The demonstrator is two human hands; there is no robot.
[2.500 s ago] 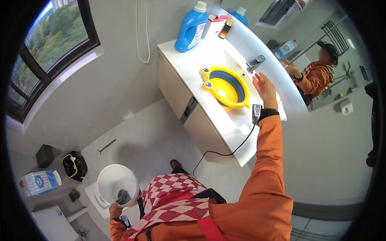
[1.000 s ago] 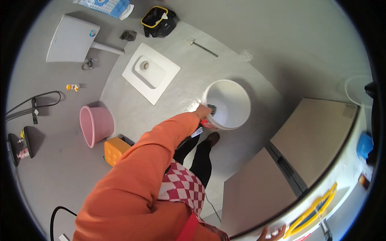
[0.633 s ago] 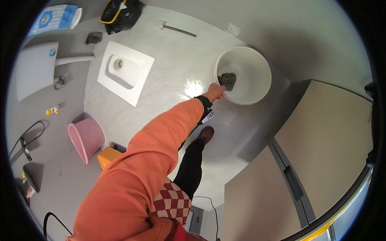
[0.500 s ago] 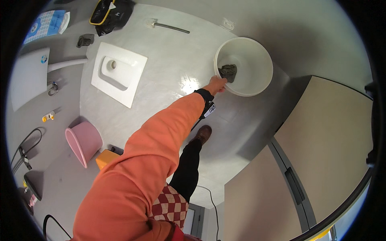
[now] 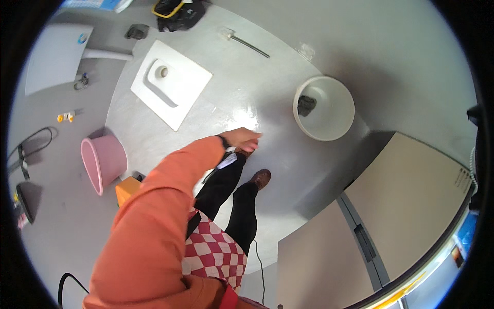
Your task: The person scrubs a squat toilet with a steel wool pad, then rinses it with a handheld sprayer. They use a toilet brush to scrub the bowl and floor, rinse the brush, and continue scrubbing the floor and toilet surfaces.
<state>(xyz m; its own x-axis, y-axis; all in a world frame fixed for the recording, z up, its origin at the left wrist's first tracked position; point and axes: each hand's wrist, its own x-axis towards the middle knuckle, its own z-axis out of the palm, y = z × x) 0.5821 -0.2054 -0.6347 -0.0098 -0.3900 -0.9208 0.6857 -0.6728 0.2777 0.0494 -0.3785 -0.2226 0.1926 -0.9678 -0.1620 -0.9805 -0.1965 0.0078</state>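
My left hand [image 5: 241, 138], in an orange sleeve [image 5: 149, 206] with a dark wristband, hangs above my legs and brown shoes. Its fingers are loosely bent and somewhat blurred by motion, and nothing shows in them. Right of the hand and apart from it, a round white bucket [image 5: 340, 135] stands on the floor against the wall. Inside, a crumpled dark grey cloth [image 5: 306, 105] lies toward the left wall of the bucket. My right hand is outside the picture.
A white squat toilet [image 5: 193, 77] is set in the floor at far left. Beyond it are a long-handled brush [image 5: 249, 46] and a black-bagged bin [image 5: 180, 18]. A pink bucket [image 5: 110, 159] and an orange object [image 5: 127, 189] stand left; a beige cabinet [image 5: 406, 201] fills the right.
My left hand has let go of the white bucket's rim and drawn back toward my body. The dark cloth stays in the bucket. The whole view has shifted, and both legs now show.
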